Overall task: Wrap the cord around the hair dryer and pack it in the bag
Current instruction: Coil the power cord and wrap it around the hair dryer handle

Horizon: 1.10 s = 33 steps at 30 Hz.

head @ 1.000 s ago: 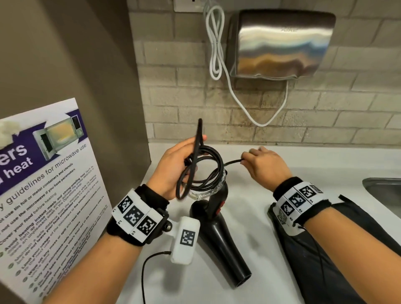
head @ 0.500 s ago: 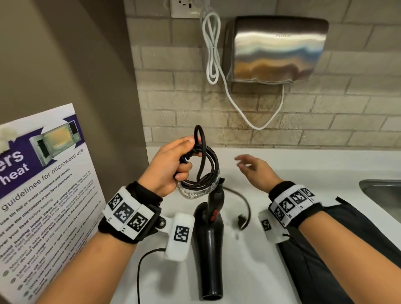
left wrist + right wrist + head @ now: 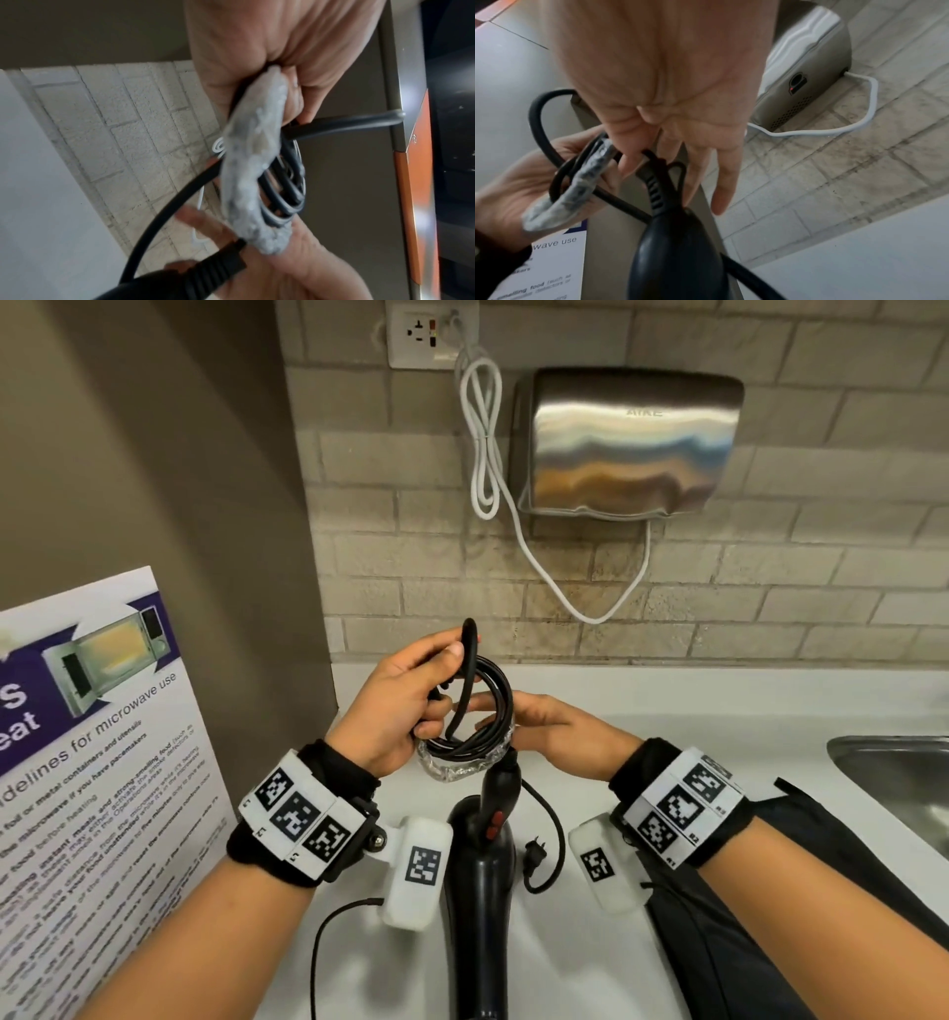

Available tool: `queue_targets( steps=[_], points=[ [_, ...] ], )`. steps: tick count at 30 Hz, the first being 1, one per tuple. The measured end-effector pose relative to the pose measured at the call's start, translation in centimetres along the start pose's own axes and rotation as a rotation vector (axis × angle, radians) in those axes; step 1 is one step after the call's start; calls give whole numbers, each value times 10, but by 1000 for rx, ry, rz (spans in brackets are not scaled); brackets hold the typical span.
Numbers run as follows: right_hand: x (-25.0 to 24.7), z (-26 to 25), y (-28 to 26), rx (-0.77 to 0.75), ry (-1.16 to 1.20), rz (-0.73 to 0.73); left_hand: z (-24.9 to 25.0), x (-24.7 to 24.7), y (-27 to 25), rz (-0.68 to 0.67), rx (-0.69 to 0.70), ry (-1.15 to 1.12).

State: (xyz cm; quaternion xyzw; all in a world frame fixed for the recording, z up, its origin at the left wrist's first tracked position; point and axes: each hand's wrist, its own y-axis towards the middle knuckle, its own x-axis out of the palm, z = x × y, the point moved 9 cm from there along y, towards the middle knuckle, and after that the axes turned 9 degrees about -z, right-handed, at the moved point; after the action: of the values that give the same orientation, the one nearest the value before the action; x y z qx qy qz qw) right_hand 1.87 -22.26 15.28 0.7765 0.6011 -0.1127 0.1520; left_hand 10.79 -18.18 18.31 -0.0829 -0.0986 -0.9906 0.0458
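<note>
The hair dryer (image 3: 480,870) is a smooth, glossy black plastic body with a ribbed rubber collar where its cord (image 3: 482,706) leaves the handle; it stands over the pale, matte bench (image 3: 667,711) between the two wrists. Just above the dryer's handle, the left hand (image 3: 395,711) has its fingers (image 3: 295,97) curled round a round coil of the cord, several thick rubbery black loops partly sleeved in crinkled clear plastic film (image 3: 452,770). Beside the dryer's handle, on its right, the right hand (image 3: 549,729) lies with straight, relaxed fingers (image 3: 721,182) against the coil's far side, grasping nothing. A loose tail of cord curves down right of the dryer to the two-pin plug (image 3: 535,851) lying on the bench. Further right of the dryer lies the bag (image 3: 770,916), dark soft fabric, under the right forearm. Beyond the bag, the steel sink (image 3: 898,778) rim bounds the bench. Left of the dryer a printed poster (image 3: 102,762) leans against a brown panel, closing that side. Behind the dryer, open bench runs to the rough brick wall.
</note>
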Motion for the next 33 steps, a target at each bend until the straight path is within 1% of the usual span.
queue_targets(
  steps=[3, 6, 8, 9, 10, 12, 15, 17, 19, 21, 22, 23, 25, 26, 27, 30, 33],
  points=[
    [-1, -1, 1, -39, 14, 4, 1, 4, 0, -14, 13, 11],
    [-9, 0, -1, -70, -78, 109, 3, 1, 0, -13, 15, 10],
    [-16, 2, -2, -75, -85, 188, 2, 2, -2, -30, 0, 12],
    [-16, 1, -2, -74, -90, 199, 2, 4, -3, -40, -7, 9],
    [-15, 1, -1, -69, -87, 187, 1, 6, -4, -47, -11, 3],
    [-7, 2, 2, -43, -42, 107, 1, 8, -5, -57, -11, -10],
    [1, 9, 6, 38, 38, -4, 4, 9, -6, -71, -6, 0],
    [0, 12, 7, 61, 60, -8, 7, 10, -7, -82, -1, 26],
    [-5, 13, 8, 66, 45, 27, 9, 11, -10, -99, 4, 58],
    [-14, 14, 9, 38, -19, 93, 10, 12, -13, -121, 0, 87],
    [-24, 15, 8, 22, -57, 162, 11, 11, -15, -129, -2, 95],
    [-38, 17, 5, 23, -93, 254, 11, 10, -16, -133, -3, 95],
    [-70, 28, -6, 80, -132, 474, 12, 7, -17, -138, -7, 73],
    [-81, 33, -12, 106, -160, 558, 12, 6, -18, -143, -11, 66],
    [-87, 36, -16, 126, -197, 606, 11, 6, -18, -153, -16, 74],
    [-88, 43, -15, 187, -296, 652, 7, 9, -18, -174, -16, 119],
    [-87, 39, -14, 195, -357, 696, 7, 9, -17, -159, 20, 216]
  ],
)
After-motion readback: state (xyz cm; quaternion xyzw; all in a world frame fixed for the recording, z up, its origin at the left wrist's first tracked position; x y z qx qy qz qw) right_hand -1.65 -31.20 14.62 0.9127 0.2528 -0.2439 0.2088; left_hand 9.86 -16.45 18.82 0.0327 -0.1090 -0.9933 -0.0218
